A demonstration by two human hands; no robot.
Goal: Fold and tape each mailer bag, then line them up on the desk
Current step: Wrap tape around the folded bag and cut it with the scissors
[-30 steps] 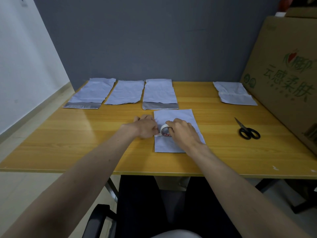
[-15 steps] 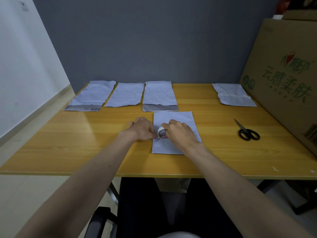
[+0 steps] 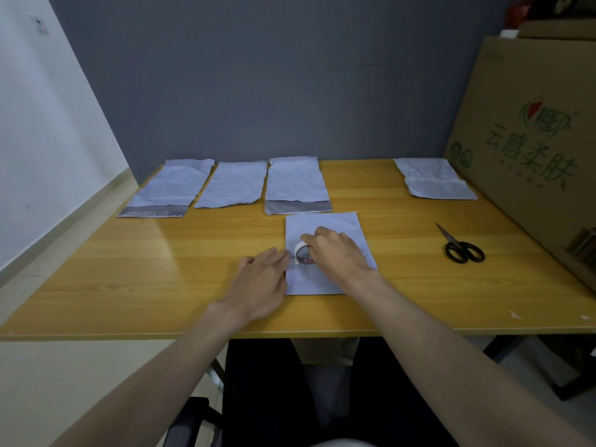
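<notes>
Since the earlier frame my left hand [image 3: 261, 282] has flattened, its grip released, fingertips at the folded bag's [image 3: 325, 253] left edge. Right hand [image 3: 335, 250] grasps the tape roll [image 3: 301, 253] atop the bag, mid-bench [image 3: 161, 269]; long axis near-to-far. Tape must run left. No containers.

- Your left hand [image 3: 263, 283] and right hand [image 3: 337, 253] are bare: no gloves, rings or watch show.
- Both forearms are uncovered all the way to the frame's lower edge, with no sleeve in sight.
- At the bottom edge, a pale strip may be your shirt; it's too cropped to tell.
</notes>
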